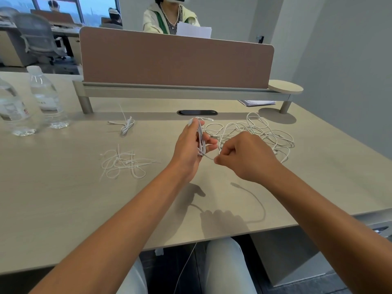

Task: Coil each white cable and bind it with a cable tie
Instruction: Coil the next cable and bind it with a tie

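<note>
White cable part-coiled in the left hand, above the counter's middle.
Left fingers curl round the gathered loops; the right hand pinches the free strand just beside them. Each new loop is best matched in length and kept taut, clear of the loose tangle toward the far right edge.

Two clear plastic water bottles stand on the desk; one bound white cable coil lies there, and two bare hands work.

Left grip upright, fingers extended, right grip curled, pinching, forearms outstretched
</note>
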`<act>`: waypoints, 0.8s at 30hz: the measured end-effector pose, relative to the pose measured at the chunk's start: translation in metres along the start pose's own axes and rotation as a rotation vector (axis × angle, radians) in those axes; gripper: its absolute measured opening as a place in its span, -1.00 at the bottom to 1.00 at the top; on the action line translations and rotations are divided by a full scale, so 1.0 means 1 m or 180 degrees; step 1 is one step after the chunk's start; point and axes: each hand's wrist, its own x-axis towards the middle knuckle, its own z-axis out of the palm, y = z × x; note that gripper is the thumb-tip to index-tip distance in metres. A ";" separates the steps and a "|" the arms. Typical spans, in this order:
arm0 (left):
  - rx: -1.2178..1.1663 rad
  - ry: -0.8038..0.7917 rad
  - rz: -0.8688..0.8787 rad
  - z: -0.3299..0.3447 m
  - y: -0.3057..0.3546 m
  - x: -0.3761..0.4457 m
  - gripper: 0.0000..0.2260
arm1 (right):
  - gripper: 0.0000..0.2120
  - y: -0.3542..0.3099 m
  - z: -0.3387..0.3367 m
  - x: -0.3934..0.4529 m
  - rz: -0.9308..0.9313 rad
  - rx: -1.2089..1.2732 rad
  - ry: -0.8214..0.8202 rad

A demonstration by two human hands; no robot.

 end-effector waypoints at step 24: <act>0.0480 -0.0025 -0.0223 0.007 -0.004 -0.014 -0.66 | -0.82 -0.003 -0.001 0.010 -0.0233 -0.0842 0.0364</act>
